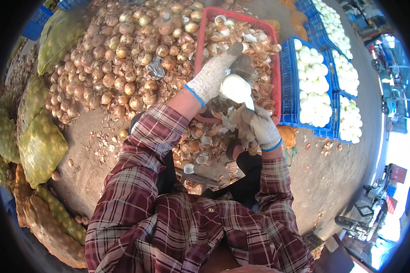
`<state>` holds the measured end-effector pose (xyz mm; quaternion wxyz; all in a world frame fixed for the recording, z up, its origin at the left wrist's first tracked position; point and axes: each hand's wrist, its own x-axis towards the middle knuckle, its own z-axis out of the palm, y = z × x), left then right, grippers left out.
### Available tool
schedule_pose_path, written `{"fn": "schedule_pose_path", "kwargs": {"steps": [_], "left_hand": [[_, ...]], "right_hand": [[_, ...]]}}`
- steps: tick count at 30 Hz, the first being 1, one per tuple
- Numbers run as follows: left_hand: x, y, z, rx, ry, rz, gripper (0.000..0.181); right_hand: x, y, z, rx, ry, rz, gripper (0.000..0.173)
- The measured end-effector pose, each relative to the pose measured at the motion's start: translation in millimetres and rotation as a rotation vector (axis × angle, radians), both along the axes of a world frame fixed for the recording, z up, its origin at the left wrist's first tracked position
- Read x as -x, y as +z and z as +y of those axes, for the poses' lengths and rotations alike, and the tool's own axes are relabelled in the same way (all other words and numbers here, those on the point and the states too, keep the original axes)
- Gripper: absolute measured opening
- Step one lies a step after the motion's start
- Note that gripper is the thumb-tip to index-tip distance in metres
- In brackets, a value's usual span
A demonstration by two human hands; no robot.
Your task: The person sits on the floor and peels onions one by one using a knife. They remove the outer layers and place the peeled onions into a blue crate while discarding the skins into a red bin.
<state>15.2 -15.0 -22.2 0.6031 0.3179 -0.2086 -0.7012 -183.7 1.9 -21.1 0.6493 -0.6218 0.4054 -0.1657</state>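
My left hand [222, 70], in a soiled white knit glove with a blue cuff, holds a white peeled onion [236, 88] over the near part of a red plastic crate [277, 85]. My right hand [256, 126], gloved the same way, is closed just below the onion. A brown stub, apparently the handle of a small knife [253, 148], sticks out under the right fist. A bright strip between fist and onion may be its blade or a piece of skin; glare hides which. Onion skins [264, 70] and some onions fill the crate.
A heap of unpeeled onions [123, 65] spreads left of the crate. Blue plastic crates [289, 82] of peeled onions stand at right. Filled mesh sacks [42, 146] lie at far left. Loose skins [194, 146] litter the floor between my legs. A motorcycle [355, 218] is parked at far right.
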Motion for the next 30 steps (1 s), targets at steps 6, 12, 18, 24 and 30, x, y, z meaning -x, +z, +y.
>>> {"fn": "schedule_pose_path", "kwargs": {"steps": [6,12,18,24,30], "left_hand": [[-10,-3,-9,0.407,0.178,0.166,0.082],[-32,-8,-9,0.165,0.256,-0.116,0.086],[-16,11,15,0.185,0.111,-1.268,0.056],[-14,27,23,0.265,-0.136,-1.112,0.020],[7,-13,27,0.438,-0.877,-1.995,0.048]], "right_hand": [[-3,-7,-2,-0.118,-0.078,-0.077,0.023],[-14,-1,0,-0.003,-0.258,-0.110,0.024],[-15,-2,-6,0.033,-0.310,-0.102,0.023],[-5,-36,-17,0.241,-0.401,-0.082,0.023],[1,-26,-27,0.929,-0.473,0.361,0.022]]}}
